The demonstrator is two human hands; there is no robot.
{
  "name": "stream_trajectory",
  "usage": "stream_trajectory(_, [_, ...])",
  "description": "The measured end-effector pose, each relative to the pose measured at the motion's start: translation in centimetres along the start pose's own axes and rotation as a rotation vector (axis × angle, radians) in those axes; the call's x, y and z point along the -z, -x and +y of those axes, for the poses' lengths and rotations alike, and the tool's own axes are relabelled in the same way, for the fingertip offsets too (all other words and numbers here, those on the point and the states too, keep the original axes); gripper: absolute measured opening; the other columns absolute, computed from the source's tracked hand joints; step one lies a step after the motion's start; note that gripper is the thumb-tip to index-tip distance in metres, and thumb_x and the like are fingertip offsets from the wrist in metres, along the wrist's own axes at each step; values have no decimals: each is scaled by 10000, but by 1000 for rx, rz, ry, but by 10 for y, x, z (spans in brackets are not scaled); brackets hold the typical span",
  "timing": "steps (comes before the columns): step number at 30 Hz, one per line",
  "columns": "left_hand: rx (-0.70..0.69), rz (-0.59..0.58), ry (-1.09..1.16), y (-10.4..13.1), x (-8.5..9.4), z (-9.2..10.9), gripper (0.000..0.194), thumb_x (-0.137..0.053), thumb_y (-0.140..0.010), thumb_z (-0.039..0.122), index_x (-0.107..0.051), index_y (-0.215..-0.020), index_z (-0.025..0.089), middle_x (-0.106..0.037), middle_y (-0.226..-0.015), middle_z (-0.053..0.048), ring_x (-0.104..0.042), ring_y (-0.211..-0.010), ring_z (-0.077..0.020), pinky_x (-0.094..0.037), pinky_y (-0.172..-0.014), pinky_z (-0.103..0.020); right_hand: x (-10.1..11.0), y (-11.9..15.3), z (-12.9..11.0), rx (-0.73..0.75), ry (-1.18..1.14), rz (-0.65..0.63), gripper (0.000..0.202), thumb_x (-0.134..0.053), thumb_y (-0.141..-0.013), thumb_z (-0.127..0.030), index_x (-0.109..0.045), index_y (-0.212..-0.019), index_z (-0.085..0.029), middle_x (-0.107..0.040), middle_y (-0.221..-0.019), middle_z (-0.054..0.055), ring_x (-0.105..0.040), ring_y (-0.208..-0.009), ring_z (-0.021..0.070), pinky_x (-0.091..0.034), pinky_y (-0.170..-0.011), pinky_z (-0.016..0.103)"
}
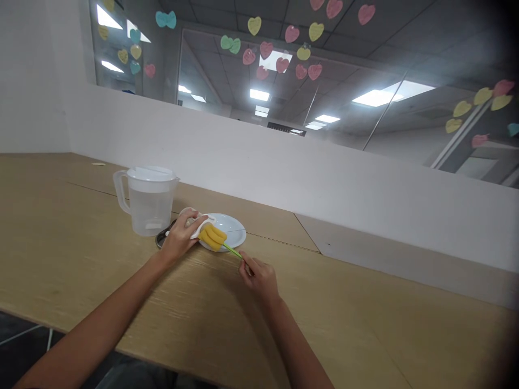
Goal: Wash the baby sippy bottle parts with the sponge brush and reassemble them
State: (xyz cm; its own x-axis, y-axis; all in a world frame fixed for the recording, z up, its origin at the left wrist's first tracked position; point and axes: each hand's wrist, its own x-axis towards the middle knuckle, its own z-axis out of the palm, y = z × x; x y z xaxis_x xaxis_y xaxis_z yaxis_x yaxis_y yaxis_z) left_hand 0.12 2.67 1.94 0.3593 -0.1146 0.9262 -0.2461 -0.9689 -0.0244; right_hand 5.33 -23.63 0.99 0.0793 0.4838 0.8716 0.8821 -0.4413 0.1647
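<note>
- Now the yellow sponge brush (213,237) is held at the white cup (208,219)'s mouth;
- green handle (232,250) pinched by the right hand (261,275); cup gripped by the left hand (181,235);
- firm bracing, even pressure needed; plate (236,232) just behind

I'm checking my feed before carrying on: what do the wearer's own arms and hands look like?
The left hand and right hand are ungloved. The left forearm and right forearm are bare and slender, with no sleeve, watch, bracelet, cable or marking visible. Small details such as rings or nails can't be judged reliably.
</note>
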Motion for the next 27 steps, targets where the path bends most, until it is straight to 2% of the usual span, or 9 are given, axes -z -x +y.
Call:
stream_trajectory(5, [-74,42,18,-2,1,6,342,-529,-854,254,-546,-1196,247,-526,-1101,-97,-527,-1085,-241,-423,-993,-461,1,0,0,-11,44,-9,237,-443,-856,-167,-662,-944,-134,-515,-490,-40,-427,-412,43,-279,-445,192])
stream_trajectory(8, [-132,18,33,-5,3,12,323,-476,-880,185,-562,-1184,250,-565,-1054,-86,-541,-1083,-220,-393,-1028,-471,1,0,-2,9,98,-12,231,-450,-851,-169,-662,-943,-150,-519,-494,-37,-438,-420,48,-262,-441,206])
stream_trajectory(12, [-179,5,35,-8,6,19,358,-454,-883,132,-544,-1207,255,-581,-1033,-86,-533,-1108,-225,-421,-1005,-475,1,-1,-9,44,137,18,230,-461,-855,-157,-654,-980,-143,-515,-501,-32,-442,-430,51,-254,-433,217])
stream_trajectory(15, [-186,22,20,-9,8,27,374,-437,-889,122,-523,-1227,257,-569,-1058,-93,-532,-1108,-222,-435,-991,-484,1,-3,-15,61,157,40,250,-453,-867,-151,-642,-1030,-150,-504,-496,-34,-440,-428,56,-265,-427,220])
stream_trajectory(20, [-333,-1,94,-11,9,46,394,-432,-881,87,-520,-1229,252,-584,-1010,-73,-542,-1091,-196,-445,-994,-447,0,-4,-23,61,143,55,244,-451,-885,-158,-624,-1056,-146,-551,-525,-24,-495,-459,64,-329,-457,203])
stream_trajectory(23, [-296,6,99,-11,7,48,397,-435,-874,87,-525,-1224,253,-575,-1045,-86,-538,-1092,-204,-460,-972,-425,0,-5,-22,54,117,43,197,-460,-878,-140,-627,-983,-147,-639,-675,18,-572,-573,76,-376,-504,189])
stream_trajectory(27, [-163,-37,36,-9,4,36,374,-504,-856,172,-523,-1224,233,-537,-1082,-119,-527,-1067,-239,-482,-908,-405,2,-7,-18,135,86,55,193,-449,-876,-88,-624,-900,-165,-671,-805,46,-615,-704,97,-432,-598,190])
